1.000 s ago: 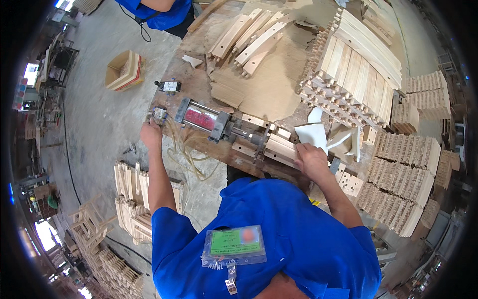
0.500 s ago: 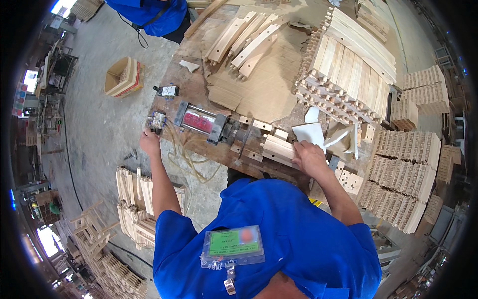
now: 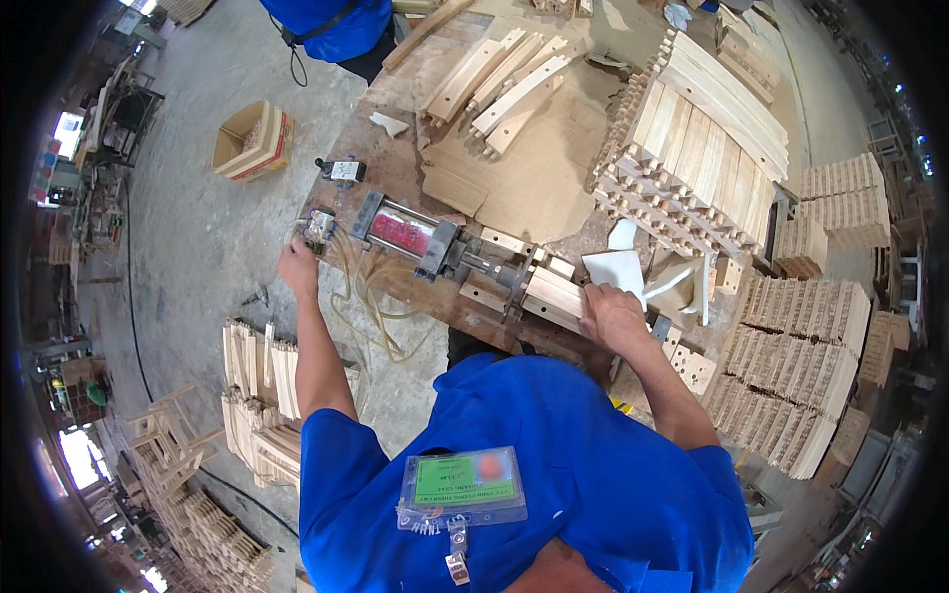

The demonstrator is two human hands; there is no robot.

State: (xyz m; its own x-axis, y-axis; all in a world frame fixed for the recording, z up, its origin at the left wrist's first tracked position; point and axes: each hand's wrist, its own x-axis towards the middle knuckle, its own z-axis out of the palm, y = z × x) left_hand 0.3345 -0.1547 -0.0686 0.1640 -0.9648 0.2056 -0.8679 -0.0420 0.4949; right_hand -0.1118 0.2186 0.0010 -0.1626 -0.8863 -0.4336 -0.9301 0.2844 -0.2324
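Note:
At the bench's left edge, my left hand (image 3: pixel 299 265) has its fingers closed at the near side of a small pneumatic hand valve (image 3: pixel 318 227); the fingertips are partly hidden. My right hand (image 3: pixel 615 316) grips the right end of some pale wooden pieces (image 3: pixel 556 294) lying side by side in a jig. An air cylinder (image 3: pixel 403 231) with a red label is fixed between my hands. Its metal rod (image 3: pixel 488 265) is out, and the dark push plate (image 3: pixel 518 287) stands against or very near the left end of the wooden pieces.
Curved slats (image 3: pixel 519 99) lie on cardboard (image 3: pixel 514 188). A tall stack of slats (image 3: pixel 697 133) stands at the back right, beside white scraps (image 3: pixel 615 272). A second valve (image 3: pixel 342 171) sits farther back. Hoses (image 3: pixel 371 316) hang off the edge. A co-worker's blue sleeve (image 3: pixel 341 30) shows at top left.
The cylinder's rod has come out and the push plate has moved right, up to the wooden pieces. Both hands keep their places; the whole view has shifted slightly.

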